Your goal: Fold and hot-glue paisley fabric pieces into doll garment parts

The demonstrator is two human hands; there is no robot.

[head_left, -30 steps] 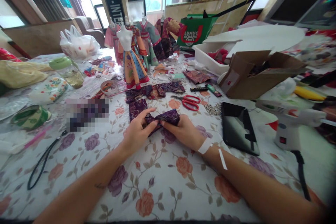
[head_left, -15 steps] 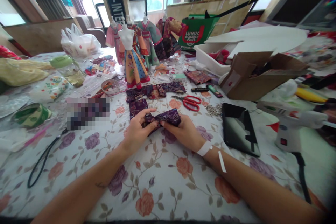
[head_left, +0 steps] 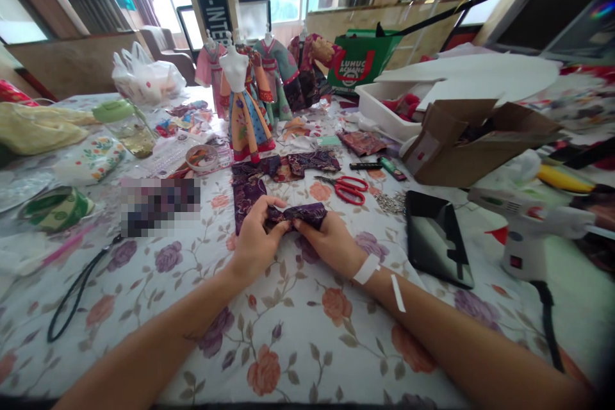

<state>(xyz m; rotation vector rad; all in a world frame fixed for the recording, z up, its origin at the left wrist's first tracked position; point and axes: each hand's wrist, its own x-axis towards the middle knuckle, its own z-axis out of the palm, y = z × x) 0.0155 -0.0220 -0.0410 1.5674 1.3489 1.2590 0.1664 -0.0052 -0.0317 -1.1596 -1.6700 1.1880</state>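
A piece of dark purple patterned fabric [head_left: 307,213] is pinched between both thumbs and fingers above the flowered tablecloth. My left hand [head_left: 259,240] grips its left end, and my right hand [head_left: 334,243] grips the right part, with the thumb tips close together. White strips of tape are stuck on my right wrist and forearm. Just behind my left hand lies another flat purple piece [head_left: 247,195]. More purple pieces [head_left: 312,163] lie further back, near red-handled scissors [head_left: 350,189]. A doll form [head_left: 235,73] in a colourful skirt stands behind them.
At the right are a black tablet [head_left: 439,237], a glue gun [head_left: 523,224], a cardboard box [head_left: 446,154] and a white bin [head_left: 379,116]. On the left are a green-lidded jug [head_left: 127,128], a tape roll [head_left: 56,208] and a looped cord [head_left: 79,291].
The fabric's right part has tilted down and looks more tightly folded. My right hand and forearm have shifted slightly left, while my left hand stays nearly in place.
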